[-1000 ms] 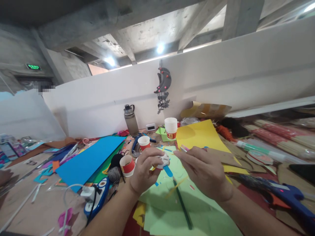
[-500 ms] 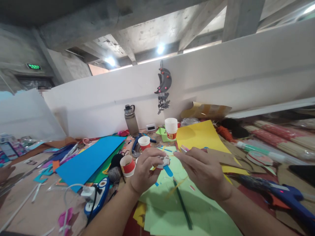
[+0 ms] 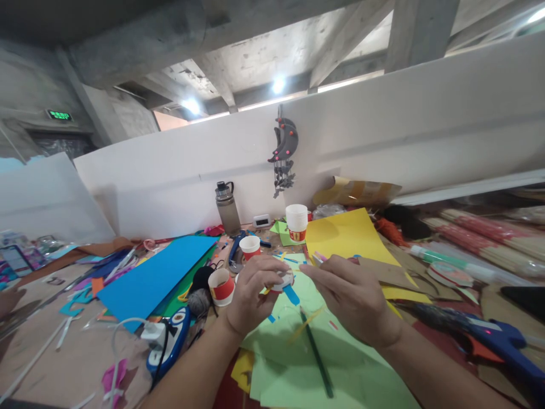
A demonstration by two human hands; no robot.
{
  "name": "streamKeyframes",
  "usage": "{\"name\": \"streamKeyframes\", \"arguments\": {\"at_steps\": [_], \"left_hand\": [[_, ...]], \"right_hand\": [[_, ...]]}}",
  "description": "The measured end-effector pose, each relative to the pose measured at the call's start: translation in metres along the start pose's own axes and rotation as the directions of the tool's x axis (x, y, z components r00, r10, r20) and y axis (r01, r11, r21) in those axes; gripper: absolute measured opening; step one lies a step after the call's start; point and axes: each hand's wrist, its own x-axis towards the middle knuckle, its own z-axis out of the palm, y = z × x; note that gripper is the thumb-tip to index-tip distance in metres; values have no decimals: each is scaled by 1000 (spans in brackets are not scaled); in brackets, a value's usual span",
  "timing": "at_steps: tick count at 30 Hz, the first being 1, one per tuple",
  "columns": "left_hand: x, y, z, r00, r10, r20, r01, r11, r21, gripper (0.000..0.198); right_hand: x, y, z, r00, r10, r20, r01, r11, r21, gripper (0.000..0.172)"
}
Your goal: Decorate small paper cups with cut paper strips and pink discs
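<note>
Cluttered craft table [image 3: 63, 363]: left hand [image 3: 251, 295] pinches a small white disc [image 3: 284, 280] steady while right hand's [image 3: 353, 298] open fingertips meet it over green paper [image 3: 315, 363].

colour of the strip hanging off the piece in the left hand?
Blue strip; head view.

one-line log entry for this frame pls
left hand: holds small white round piece with blue strip | right hand: fingertips by piece | below: green paper, pencil
</note>
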Motion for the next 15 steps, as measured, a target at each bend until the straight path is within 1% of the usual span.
{"name": "streamKeyframes", "arguments": {"at_steps": [7, 12, 15], "left_hand": [[-2, -1, 1, 999, -40, -10, 39, 999, -34, 26], [-2, -1, 1, 999, -41, -5, 41, 998, -47, 30], [-2, -1, 1, 999, -51, -3, 50, 998, -48, 30]], "right_hand": [[1, 0, 1, 1000, 10, 14, -10, 1000, -2, 26], [2, 1, 2, 1000, 24, -11, -24, 1000, -8, 25], [2, 2, 3, 1000, 26, 0, -26, 1000, -7, 24]]}}
